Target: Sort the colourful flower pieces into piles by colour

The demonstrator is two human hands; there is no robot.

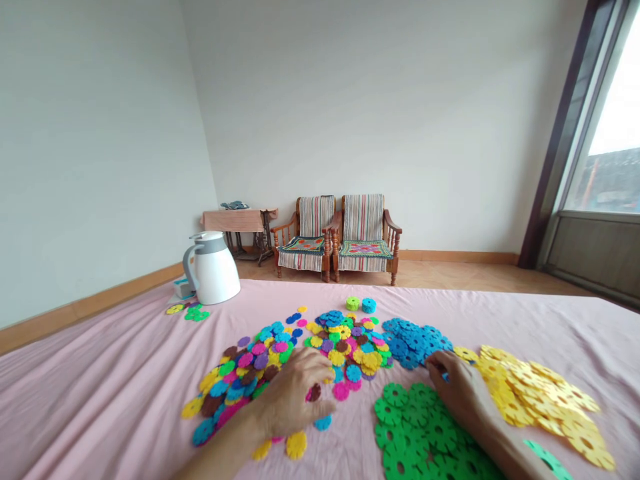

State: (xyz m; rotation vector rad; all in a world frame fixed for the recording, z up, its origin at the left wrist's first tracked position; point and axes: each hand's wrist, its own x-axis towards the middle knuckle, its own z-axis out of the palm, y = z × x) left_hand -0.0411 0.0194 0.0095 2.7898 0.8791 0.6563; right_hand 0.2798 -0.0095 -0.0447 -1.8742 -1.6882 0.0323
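Note:
My left hand (297, 393) is over the near side of the small mixed-colour discs (240, 373), its fingers and thumb apart; whether a disc lies under the fingertips is hidden. At the right, my right hand (453, 377) has its fingers curled beside the near edge of the blue disc pile (413, 340). A bit of blue shows under those fingers, too small to name. Below that wrist spreads a pile of large green discs (415, 433). Large yellow discs (535, 393) lie right of my right hand. Another mixed heap (350, 343) sits between the hands, farther back.
A lime stack (353, 304) and a blue stack (369, 305) stand behind the heaps on the pink cloth (125, 400). At the back left is a white jug (215, 273), with a few green discs (197, 313) before it. Two wooden chairs (364, 227) stand beyond the table.

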